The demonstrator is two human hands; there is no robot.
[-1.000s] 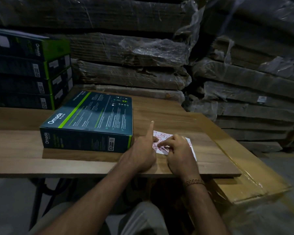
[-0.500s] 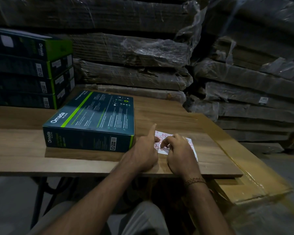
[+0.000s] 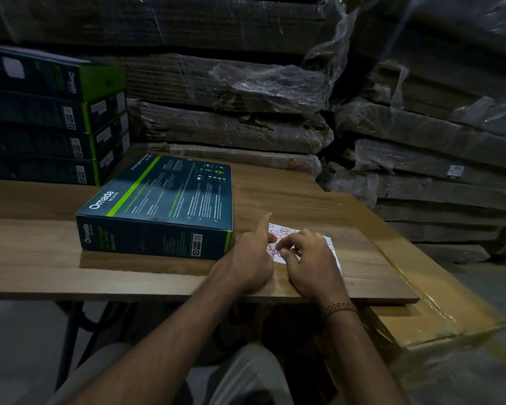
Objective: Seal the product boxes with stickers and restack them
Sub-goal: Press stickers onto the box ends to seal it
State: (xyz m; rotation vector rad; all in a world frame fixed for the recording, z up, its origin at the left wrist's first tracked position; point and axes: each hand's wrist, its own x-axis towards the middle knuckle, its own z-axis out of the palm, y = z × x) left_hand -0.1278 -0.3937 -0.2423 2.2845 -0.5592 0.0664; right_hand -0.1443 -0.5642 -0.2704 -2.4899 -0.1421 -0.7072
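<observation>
Both hands on sticker sheet [image 3: 281, 230] near table [image 3: 41, 252] front edge: left hand [image 3: 250, 258] pins it, index raised; right hand [image 3: 307, 258] pinches at a sticker. Product box [image 3: 161, 206] just left, apparently unsealed; stack [image 3: 53, 118] at back-left corner awaits it.

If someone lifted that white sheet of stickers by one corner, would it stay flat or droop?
Probably droop: the sticker sheet looks paper-thin and lies completely flat on the table. It is likely very light, so it may slide when picked at, which could be why the left hand rests beside it while the right hand works at it.
</observation>
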